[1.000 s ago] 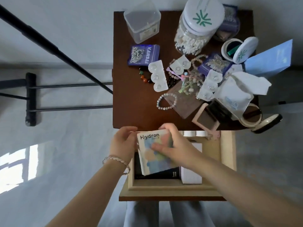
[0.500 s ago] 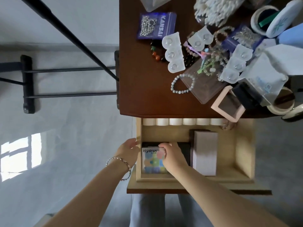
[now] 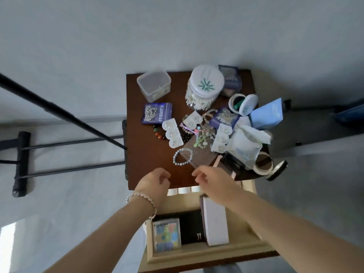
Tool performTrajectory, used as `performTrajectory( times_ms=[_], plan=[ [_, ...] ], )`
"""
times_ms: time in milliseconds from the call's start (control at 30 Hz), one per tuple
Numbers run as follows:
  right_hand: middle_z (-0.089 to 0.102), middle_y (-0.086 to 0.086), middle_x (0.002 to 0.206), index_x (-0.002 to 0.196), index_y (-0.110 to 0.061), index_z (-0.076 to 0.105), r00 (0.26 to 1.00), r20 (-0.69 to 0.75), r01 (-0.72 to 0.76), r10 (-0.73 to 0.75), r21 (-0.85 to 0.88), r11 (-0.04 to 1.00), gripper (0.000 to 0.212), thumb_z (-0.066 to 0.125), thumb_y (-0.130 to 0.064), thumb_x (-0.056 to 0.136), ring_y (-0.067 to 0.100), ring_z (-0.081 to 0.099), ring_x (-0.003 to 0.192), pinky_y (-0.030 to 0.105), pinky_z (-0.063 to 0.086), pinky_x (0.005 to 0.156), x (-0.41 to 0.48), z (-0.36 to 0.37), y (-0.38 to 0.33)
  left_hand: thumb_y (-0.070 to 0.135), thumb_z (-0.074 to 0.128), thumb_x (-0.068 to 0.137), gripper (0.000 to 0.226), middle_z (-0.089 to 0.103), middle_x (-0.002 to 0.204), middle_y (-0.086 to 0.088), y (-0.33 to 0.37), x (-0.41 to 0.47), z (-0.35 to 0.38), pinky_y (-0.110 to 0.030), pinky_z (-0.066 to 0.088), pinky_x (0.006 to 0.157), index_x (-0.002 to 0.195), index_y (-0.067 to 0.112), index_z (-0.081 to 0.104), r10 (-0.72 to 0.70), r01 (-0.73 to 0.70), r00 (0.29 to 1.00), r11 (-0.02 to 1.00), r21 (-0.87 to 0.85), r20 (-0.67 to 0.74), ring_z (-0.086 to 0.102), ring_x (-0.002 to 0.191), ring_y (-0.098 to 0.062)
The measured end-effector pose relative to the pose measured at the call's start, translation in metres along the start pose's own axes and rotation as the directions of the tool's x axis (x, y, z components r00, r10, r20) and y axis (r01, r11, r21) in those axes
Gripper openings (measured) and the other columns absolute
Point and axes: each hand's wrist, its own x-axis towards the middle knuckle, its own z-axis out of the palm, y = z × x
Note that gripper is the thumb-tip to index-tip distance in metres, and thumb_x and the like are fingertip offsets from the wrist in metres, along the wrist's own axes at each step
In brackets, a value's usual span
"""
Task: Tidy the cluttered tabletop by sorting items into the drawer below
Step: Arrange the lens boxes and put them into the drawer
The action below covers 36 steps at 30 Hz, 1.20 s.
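- The Hydron box [image 3: 167, 237] was seen lying flat in the front left corner of the open drawer [image 3: 206, 255], just beside a black box [image 3: 190, 227].
- The left hand [image 3: 155, 181] and right hand [image 3: 211, 177] were held over the front edge of the tabletop [image 3: 147, 154], fingers loosely curled, nothing gripped.

Both bare forearms stretch forward side by side, the left hand [image 3: 155, 182] and right hand [image 3: 213, 179] close together but apart, fingers loosely curled inward, both empty.
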Motion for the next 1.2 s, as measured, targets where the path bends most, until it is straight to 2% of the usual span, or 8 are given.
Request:
performTrajectory(
  times_ms=[133, 333, 500, 600, 733, 800, 933, 1200],
  plan=[
    [0.067, -0.003, 0.103, 0.105, -0.019, 0.065, 0.977, -0.21, 0.029, -0.039, -0.054, 0.998, 0.023, 0.045, -0.016, 0.094, 0.011, 0.06, 0.093, 0.026, 0.047, 0.08, -0.004, -0.09, 0.004, 0.017, 0.046, 0.092, 0.016, 0.06, 0.085, 0.005, 0.079, 0.009, -0.011, -0.022, 0.042, 0.058, 0.095, 0.027, 0.059, 0.145, -0.144, 0.989, 0.988, 0.052, -0.031, 0.056, 0.071, -0.011],
    [0.066, 0.007, 0.101, 0.098, -0.013, 0.068, 0.863, -0.502, -0.014, -0.051, -0.125, 0.992, 0.02, 0.051, -0.009, 0.088, 0.025, 0.06, 0.093, 0.036, 0.048, 0.08, 0.031, -0.189, 0.036, 0.017, 0.044, 0.091, 0.021, 0.064, 0.096, 0.002, 0.158, 0.038, 0.004, -0.029, 0.049, 0.075, 0.105, 0.022, 0.059, 0.169, -0.167, 0.982, 0.986, 0.029, -0.083, 0.057, 0.077, -0.018],
    [0.061, 0.01, 0.112, 0.107, -0.012, 0.063, 0.887, -0.46, -0.08, -0.053, -0.266, 0.961, 0.024, 0.052, -0.008, 0.086, 0.028, 0.057, 0.102, 0.037, 0.047, 0.086, 0.096, -0.237, 0.057, 0.016, 0.043, 0.091, 0.018, 0.064, 0.093, 0.001, 0.178, 0.066, 0.017, -0.022, 0.043, 0.055, 0.093, 0.027, 0.056, 0.089, -0.097, 0.986, 0.994, -0.048, -0.142, 0.055, 0.065, -0.011],
    [0.051, 0.012, 0.122, 0.119, -0.013, 0.054, 0.927, -0.376, -0.125, -0.007, -0.326, 0.937, 0.034, 0.059, -0.021, 0.086, 0.03, 0.052, 0.111, 0.039, 0.046, 0.09, 0.143, -0.247, 0.059, 0.015, 0.042, 0.091, 0.019, 0.062, 0.085, 0.001, 0.181, 0.086, 0.019, -0.024, 0.047, 0.056, 0.09, 0.028, 0.056, 0.027, -0.041, 0.985, 0.996, -0.076, -0.172, 0.055, 0.062, -0.012],
    [0.044, 0.018, 0.126, 0.131, -0.011, 0.037, 0.966, -0.238, -0.194, 0.1, -0.412, 0.89, 0.071, 0.065, -0.05, 0.078, 0.036, 0.046, 0.115, 0.04, 0.042, 0.092, 0.192, -0.235, 0.055, 0.015, 0.041, 0.092, 0.021, 0.063, 0.088, 0.004, 0.179, 0.104, 0.013, -0.02, 0.044, 0.059, 0.099, 0.023, 0.059, -0.023, 0.01, 0.967, 0.998, -0.055, -0.255, 0.054, 0.07, -0.007],
    [0.039, 0.019, 0.132, 0.139, -0.018, 0.028, 0.967, -0.214, -0.218, 0.138, -0.412, 0.885, 0.078, 0.066, -0.049, 0.078, 0.037, 0.042, 0.12, 0.04, 0.04, 0.094, 0.205, -0.223, 0.053, 0.016, 0.041, 0.092, 0.02, 0.066, 0.09, 0.002, 0.178, 0.106, 0.011, -0.023, 0.044, 0.059, 0.098, 0.024, 0.058, -0.029, 0.019, 0.963, 0.999, -0.04, -0.269, 0.057, 0.071, -0.011],
    [0.043, 0.02, 0.128, 0.136, -0.024, 0.031, 0.95, -0.298, -0.218, 0.095, -0.413, 0.884, 0.066, 0.065, -0.039, 0.081, 0.037, 0.044, 0.114, 0.038, 0.041, 0.086, 0.214, -0.21, 0.055, 0.014, 0.042, 0.091, 0.02, 0.067, 0.085, 0.001, 0.172, 0.107, 0.007, -0.023, 0.038, 0.05, 0.092, 0.026, 0.058, -0.063, 0.039, 0.943, 0.996, -0.08, -0.327, 0.05, 0.053, -0.013],
    [0.039, 0.021, 0.13, 0.133, -0.016, 0.035, 0.96, -0.259, -0.192, 0.102, -0.352, 0.916, 0.06, 0.063, -0.034, 0.083, 0.037, 0.04, 0.117, 0.039, 0.04, 0.09, 0.18, -0.211, 0.044, 0.015, 0.044, 0.091, 0.017, 0.065, 0.083, 0.002, 0.178, 0.101, 0.008, -0.024, 0.04, 0.049, 0.094, 0.023, 0.058, -0.028, -0.004, 0.937, 0.996, -0.089, -0.347, 0.052, 0.057, -0.013]
  ],
)
